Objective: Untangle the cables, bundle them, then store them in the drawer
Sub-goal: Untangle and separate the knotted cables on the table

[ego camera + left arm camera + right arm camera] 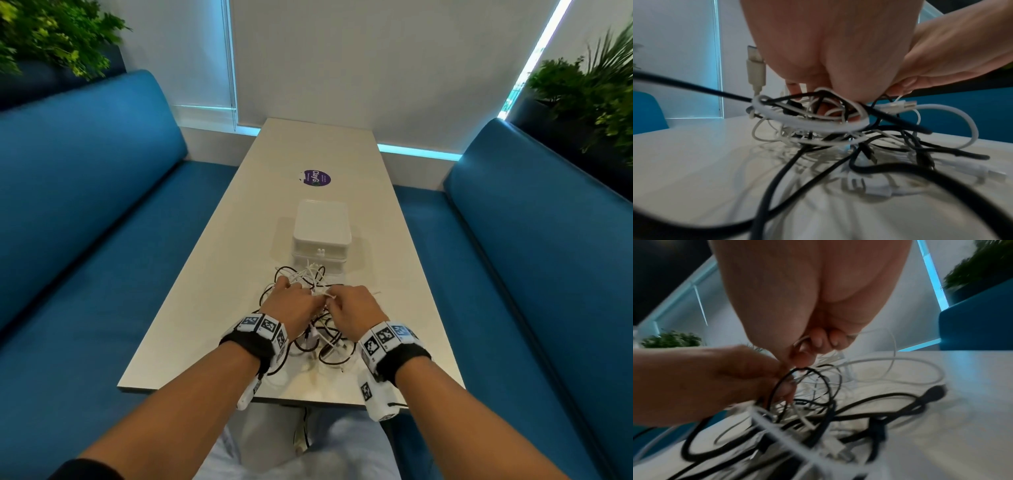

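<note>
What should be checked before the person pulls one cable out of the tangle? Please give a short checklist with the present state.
1. Left hand holds the cable tangle: ok.
2. Right hand pinches a thin white cable: ok.
3. Pinched cable free of the black cable loops: cannot tell.
4. Cables separated: not ok, black and white ones cross.
5. Tangle fully on the table: ok.
6. Drawer box open to receive bundles: not ok, it looks closed.

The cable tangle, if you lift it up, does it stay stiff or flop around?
Probably floppy: the cable tangle lies in loose drooping loops on the table. It likely lifts as one clump, since black and white strands cross. Both the left hand and right hand pinch strands.
</note>
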The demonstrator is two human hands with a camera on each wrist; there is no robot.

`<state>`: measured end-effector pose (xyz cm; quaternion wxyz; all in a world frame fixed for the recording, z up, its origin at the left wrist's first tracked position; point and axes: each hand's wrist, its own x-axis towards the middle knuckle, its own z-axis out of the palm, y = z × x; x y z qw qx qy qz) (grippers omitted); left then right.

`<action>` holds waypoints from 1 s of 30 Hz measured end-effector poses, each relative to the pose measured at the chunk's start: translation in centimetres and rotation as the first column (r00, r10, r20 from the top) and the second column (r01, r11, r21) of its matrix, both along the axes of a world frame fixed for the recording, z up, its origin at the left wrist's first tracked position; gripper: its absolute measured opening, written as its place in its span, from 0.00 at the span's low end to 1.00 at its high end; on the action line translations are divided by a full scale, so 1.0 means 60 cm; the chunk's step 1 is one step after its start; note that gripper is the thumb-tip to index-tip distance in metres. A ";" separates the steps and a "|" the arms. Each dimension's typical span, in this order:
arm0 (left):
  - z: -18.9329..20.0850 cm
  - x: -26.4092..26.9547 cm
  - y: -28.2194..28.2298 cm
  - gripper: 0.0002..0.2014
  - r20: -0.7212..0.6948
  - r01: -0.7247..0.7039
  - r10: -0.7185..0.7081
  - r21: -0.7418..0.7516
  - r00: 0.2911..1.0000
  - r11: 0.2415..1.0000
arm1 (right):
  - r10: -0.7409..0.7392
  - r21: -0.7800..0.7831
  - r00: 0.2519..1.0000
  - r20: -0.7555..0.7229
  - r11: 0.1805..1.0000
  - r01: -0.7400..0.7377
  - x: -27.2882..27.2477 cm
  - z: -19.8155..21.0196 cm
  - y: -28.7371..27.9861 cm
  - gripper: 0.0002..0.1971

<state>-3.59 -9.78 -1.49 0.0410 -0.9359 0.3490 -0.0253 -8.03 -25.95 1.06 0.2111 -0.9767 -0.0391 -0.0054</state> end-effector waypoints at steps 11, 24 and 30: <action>0.007 -0.005 0.009 0.12 -0.167 -0.086 0.052 -0.198 0.985 0.976 | -0.041 0.047 0.993 -0.112 0.998 0.047 0.004 -0.005 -0.022 0.09; 0.031 0.000 0.012 0.15 -0.176 -0.088 0.032 -0.319 0.984 0.944 | -0.169 0.009 0.985 -0.047 0.986 0.169 0.011 0.014 -0.057 0.12; 0.028 -0.006 0.024 0.06 -0.127 -0.022 -0.033 -0.413 0.991 0.910 | -0.198 0.023 0.975 -0.102 0.979 0.201 0.000 0.004 -0.059 0.18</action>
